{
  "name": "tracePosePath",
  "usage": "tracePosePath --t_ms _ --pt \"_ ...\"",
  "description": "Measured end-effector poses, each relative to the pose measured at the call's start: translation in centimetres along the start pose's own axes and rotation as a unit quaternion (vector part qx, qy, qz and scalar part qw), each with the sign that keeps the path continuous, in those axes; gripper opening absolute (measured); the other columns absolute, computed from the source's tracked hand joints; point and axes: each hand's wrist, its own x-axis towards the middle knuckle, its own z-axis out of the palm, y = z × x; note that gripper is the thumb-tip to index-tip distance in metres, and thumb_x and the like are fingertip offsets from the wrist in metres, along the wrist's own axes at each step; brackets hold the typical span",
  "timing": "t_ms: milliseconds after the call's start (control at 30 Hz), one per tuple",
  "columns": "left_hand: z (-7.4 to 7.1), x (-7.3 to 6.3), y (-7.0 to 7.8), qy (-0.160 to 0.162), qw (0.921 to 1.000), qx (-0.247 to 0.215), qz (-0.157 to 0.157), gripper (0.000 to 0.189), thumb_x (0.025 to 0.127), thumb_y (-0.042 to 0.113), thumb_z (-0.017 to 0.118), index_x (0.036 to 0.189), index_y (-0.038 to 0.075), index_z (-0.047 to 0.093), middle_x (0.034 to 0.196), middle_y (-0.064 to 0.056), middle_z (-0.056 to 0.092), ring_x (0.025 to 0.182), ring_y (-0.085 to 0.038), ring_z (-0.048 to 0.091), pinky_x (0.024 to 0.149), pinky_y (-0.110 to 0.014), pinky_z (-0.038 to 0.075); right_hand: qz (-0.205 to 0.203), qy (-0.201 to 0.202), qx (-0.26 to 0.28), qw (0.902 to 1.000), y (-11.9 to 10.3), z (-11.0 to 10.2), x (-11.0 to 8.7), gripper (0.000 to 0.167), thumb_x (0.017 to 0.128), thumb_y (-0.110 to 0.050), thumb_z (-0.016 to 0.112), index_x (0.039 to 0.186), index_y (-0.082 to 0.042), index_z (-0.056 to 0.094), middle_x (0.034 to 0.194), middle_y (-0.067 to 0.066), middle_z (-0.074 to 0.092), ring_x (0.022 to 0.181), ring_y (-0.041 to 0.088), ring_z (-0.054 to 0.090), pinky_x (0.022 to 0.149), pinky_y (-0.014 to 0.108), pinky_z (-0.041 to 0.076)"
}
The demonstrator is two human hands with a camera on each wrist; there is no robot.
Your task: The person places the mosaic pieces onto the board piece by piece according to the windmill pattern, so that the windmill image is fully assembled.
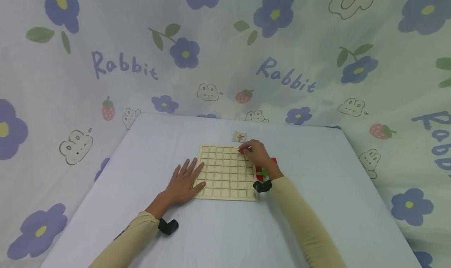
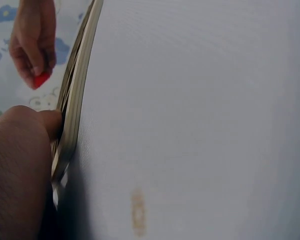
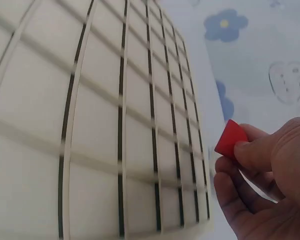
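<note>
A pale wooden board [image 1: 225, 173] with a raised square grid lies flat on the table, and its cells in sight hold no pieces. My left hand [image 1: 181, 182] rests on the board's left edge with fingers spread and straight. Above the board's far right corner, my right hand [image 1: 257, 153] pinches a small red triangular block [image 3: 231, 140] between thumb and fingers. In the right wrist view the block is held apart from the grid. The left wrist view shows the board's side edge [image 2: 75, 95] beside my left hand.
Several red blocks [image 1: 259, 178] and a green block [image 1: 264, 173] lie close against the board's right side, partly hidden by my right arm. A small square card with a reddish-brown figure [image 1: 240, 136] lies beyond the board. Patterned cloth [image 1: 225, 64] hangs behind the white table.
</note>
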Motion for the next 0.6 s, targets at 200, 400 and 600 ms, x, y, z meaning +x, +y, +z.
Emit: tracePosePath --t_ms 200,400,600 --pt "-0.2 0.0 0.2 0.005 1.0 -0.003 0.001 0.073 0.1 0.055 0.043 0.157 0.013 0.026 0.161 -0.017 0.016 0.147 -0.041 0.01 0.112 -0.063 0.009 -0.028 -0.037 0.005 0.9989 -2.8 1.5 0.5 0.016 0.095 -0.003 0.064 0.106 -0.004 0.075 0.106 0.008 0.069 0.091 0.02 0.067 0.074 0.031 0.055" --pt "-0.2 0.0 0.2 0.0 1.0 0.003 -0.003 0.073 0.1 0.056 0.041 0.157 0.014 0.025 0.162 -0.016 0.015 0.147 -0.039 0.009 0.113 -0.061 0.009 -0.051 -0.048 -0.065 0.9954 -3.7 2.8 1.3 0.016 0.095 0.0 0.062 0.101 -0.004 0.076 0.105 0.008 0.068 0.094 0.021 0.065 0.08 0.034 0.053" --pt "-0.1 0.0 0.1 0.003 1.0 0.002 -0.003 0.073 0.1 0.057 0.04 0.157 0.015 0.025 0.162 -0.015 0.015 0.147 -0.038 0.009 0.113 -0.061 0.009 -0.093 -0.045 -0.133 0.9857 -3.4 3.7 2.0 0.016 0.094 0.001 0.063 0.097 -0.004 0.077 0.099 0.008 0.067 0.093 0.022 0.061 0.082 0.035 0.051"
